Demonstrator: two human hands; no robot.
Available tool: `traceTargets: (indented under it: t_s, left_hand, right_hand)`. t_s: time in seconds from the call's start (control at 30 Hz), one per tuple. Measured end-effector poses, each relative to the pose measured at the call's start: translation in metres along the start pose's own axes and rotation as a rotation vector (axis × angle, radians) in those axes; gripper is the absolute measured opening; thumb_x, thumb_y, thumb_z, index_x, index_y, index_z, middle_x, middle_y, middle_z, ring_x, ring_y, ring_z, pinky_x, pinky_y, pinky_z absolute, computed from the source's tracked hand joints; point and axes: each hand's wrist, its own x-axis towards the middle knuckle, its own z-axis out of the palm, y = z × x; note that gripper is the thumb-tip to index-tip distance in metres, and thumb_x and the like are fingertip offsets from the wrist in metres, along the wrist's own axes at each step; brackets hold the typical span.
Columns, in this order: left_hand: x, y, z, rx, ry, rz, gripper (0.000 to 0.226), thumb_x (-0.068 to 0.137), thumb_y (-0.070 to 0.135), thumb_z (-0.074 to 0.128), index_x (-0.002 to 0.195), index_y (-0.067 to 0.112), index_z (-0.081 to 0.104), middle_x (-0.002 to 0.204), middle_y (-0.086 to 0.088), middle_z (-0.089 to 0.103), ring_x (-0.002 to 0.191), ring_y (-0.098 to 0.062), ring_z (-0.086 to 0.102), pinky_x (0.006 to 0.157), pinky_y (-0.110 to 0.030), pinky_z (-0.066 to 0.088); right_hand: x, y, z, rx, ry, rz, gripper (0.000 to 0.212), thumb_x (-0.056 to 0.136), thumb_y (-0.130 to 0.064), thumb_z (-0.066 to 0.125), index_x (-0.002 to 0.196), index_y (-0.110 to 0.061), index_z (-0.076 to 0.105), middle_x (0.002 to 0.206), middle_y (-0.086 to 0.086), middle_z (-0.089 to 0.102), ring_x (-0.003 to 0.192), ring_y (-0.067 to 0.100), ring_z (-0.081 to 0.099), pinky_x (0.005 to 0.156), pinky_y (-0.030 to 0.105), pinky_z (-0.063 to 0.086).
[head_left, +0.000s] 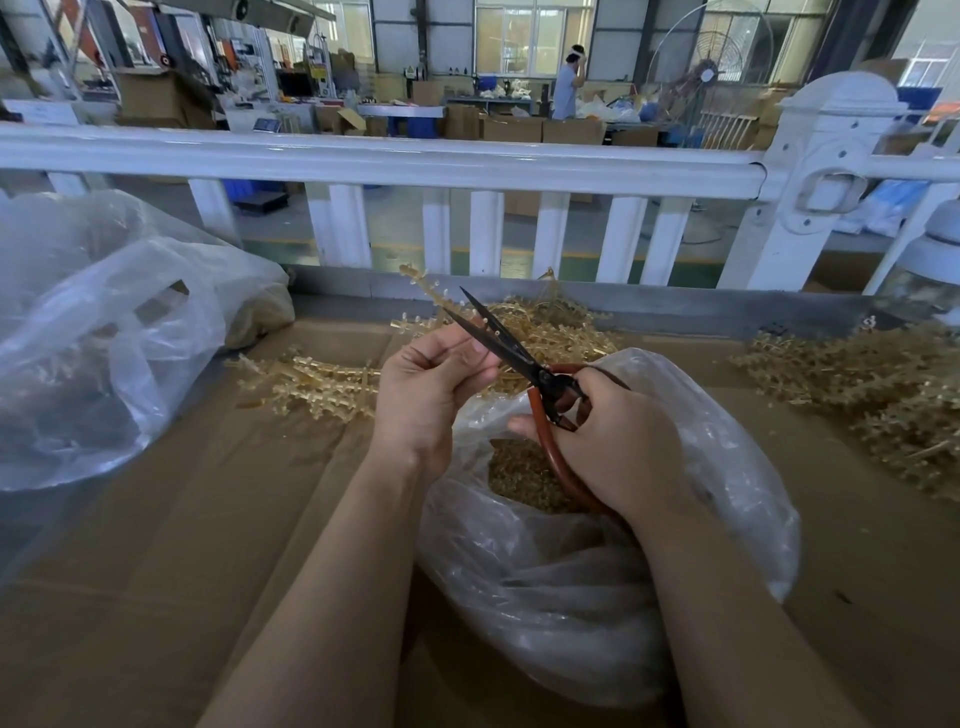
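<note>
The amber plastic strip (425, 285) is sticking up toward 12 o'clock just above the frame's centre, its lower end disappearing inside the left hand (426, 384), which is pinching it. The right hand (618, 441) is gripping the red handles of the scissors (511, 347), whose dark blades are standing apart around the strip. Below, a clear bag (597, 597) is holding small cut pieces (519, 480), blurred by the plastic, while more strips (857, 384) are lying at 3 o'clock, cut off by the edge, on the cardboard-covered worktop (234, 519).
</note>
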Motion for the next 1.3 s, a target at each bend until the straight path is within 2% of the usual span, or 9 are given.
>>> traceTargets:
  t_s: [0.07, 0.27, 0.4, 0.53, 0.73, 0.87, 1.17, 1.3]
  left_hand:
    - [0.0001, 0.0004, -0.0003, -0.010, -0.005, 0.000, 0.020, 0.076, 0.009, 0.068, 0.095, 0.004, 0.070, 0.081, -0.003, 0.075, 0.074, -0.011, 0.071, 0.070, -0.019, 0.057]
    - [0.0007, -0.0002, -0.0020, 0.008, -0.020, 0.004, 0.012, 0.088, 0.000, 0.062, 0.098, 0.001, 0.069, 0.081, -0.003, 0.075, 0.073, -0.011, 0.071, 0.069, -0.018, 0.057]
    - [0.0009, 0.0010, -0.0028, -0.004, -0.036, 0.009, 0.014, 0.083, 0.004, 0.065, 0.097, 0.002, 0.068, 0.080, -0.002, 0.075, 0.073, -0.010, 0.071, 0.069, -0.018, 0.057]
    - [0.0007, 0.0018, -0.0034, -0.019, -0.057, 0.004, 0.022, 0.077, 0.009, 0.068, 0.097, 0.002, 0.069, 0.081, -0.003, 0.075, 0.074, -0.011, 0.071, 0.072, -0.020, 0.058]
    - [0.0005, 0.0015, -0.0043, -0.024, -0.067, 0.004, 0.021, 0.077, 0.009, 0.067, 0.097, 0.003, 0.069, 0.081, -0.004, 0.075, 0.074, -0.011, 0.071, 0.070, -0.019, 0.057]
    - [0.0006, 0.0015, -0.0048, -0.020, -0.072, 0.008, 0.021, 0.077, 0.009, 0.067, 0.097, 0.002, 0.069, 0.080, -0.003, 0.075, 0.073, -0.011, 0.071, 0.071, -0.019, 0.057]
    - [-0.0007, 0.0032, -0.0036, -0.013, -0.035, -0.016, 0.024, 0.075, 0.010, 0.069, 0.097, 0.002, 0.070, 0.082, -0.004, 0.075, 0.075, -0.012, 0.071, 0.070, -0.019, 0.057]
    - [-0.0024, 0.0030, -0.0009, 0.043, -0.025, -0.026, 0.010, 0.079, 0.003, 0.068, 0.088, 0.003, 0.071, 0.077, -0.004, 0.074, 0.071, -0.012, 0.071, 0.067, -0.020, 0.057]
  right_hand:
    - [0.0000, -0.0002, 0.0003, -0.003, 0.006, -0.002, 0.077, 0.065, -0.096, 0.042, 0.099, -0.031, 0.064, 0.072, -0.029, 0.048, 0.063, -0.010, 0.043, 0.058, 0.007, 0.032]
    - [0.0008, -0.0024, -0.0004, 0.065, -0.006, -0.010, 0.083, 0.062, -0.097, 0.042, 0.106, -0.031, 0.068, 0.077, -0.031, 0.050, 0.067, -0.016, 0.043, 0.061, 0.005, 0.032]
    - [0.0002, -0.0042, -0.0013, 0.084, -0.010, -0.030, 0.086, 0.062, -0.096, 0.044, 0.111, -0.030, 0.069, 0.084, -0.031, 0.054, 0.068, -0.018, 0.043, 0.062, 0.004, 0.029]
    - [-0.0009, -0.0043, -0.0026, 0.113, -0.025, -0.030, 0.089, 0.061, -0.097, 0.042, 0.114, -0.031, 0.069, 0.087, -0.029, 0.061, 0.070, -0.011, 0.049, 0.063, 0.004, 0.032]
    - [-0.0008, -0.0053, -0.0039, 0.112, -0.031, -0.025, 0.089, 0.061, -0.097, 0.041, 0.116, -0.033, 0.068, 0.077, -0.036, 0.049, 0.070, -0.017, 0.047, 0.062, 0.005, 0.033]
    - [-0.0005, -0.0060, -0.0048, 0.112, -0.024, -0.025, 0.088, 0.060, -0.099, 0.038, 0.109, -0.033, 0.068, 0.075, -0.039, 0.046, 0.069, -0.017, 0.047, 0.061, 0.004, 0.031]
    - [-0.0006, -0.0020, -0.0041, 0.120, -0.011, -0.036, 0.076, 0.064, -0.093, 0.047, 0.092, -0.026, 0.068, 0.078, -0.022, 0.063, 0.070, -0.003, 0.058, 0.062, 0.010, 0.042]
    - [-0.0013, -0.0022, -0.0055, 0.059, 0.021, -0.030, 0.073, 0.064, -0.094, 0.044, 0.090, -0.029, 0.064, 0.075, -0.024, 0.057, 0.066, -0.006, 0.051, 0.059, 0.010, 0.038]
